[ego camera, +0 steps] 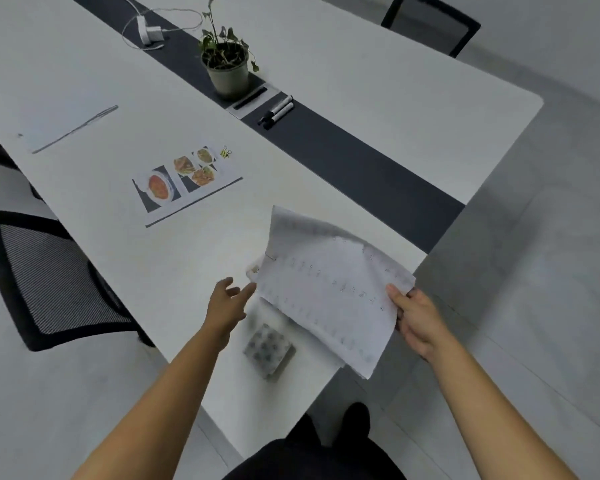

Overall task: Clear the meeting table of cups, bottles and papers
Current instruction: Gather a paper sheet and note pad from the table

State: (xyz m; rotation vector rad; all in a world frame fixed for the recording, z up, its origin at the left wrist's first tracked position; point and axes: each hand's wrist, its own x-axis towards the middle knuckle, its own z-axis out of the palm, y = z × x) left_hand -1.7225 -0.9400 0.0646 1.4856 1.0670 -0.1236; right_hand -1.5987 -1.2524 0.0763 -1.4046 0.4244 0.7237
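Single head-worn wide-angle view, steeply down and forward over the near table (187, 254) corner.

You hold the printed sheaf (329, 289) tilted above the worktop (153, 258) corner. The food-photo sheet (184, 181) and plain sheet (70, 123) lie flat beyond.

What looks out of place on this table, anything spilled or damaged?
Nothing spilled or broken. The paper stack gripped by the right hand sags bent over the table corner. A yellow clip lies loose beside the food-photo sheet, and a charger trails looped cable at the far end.
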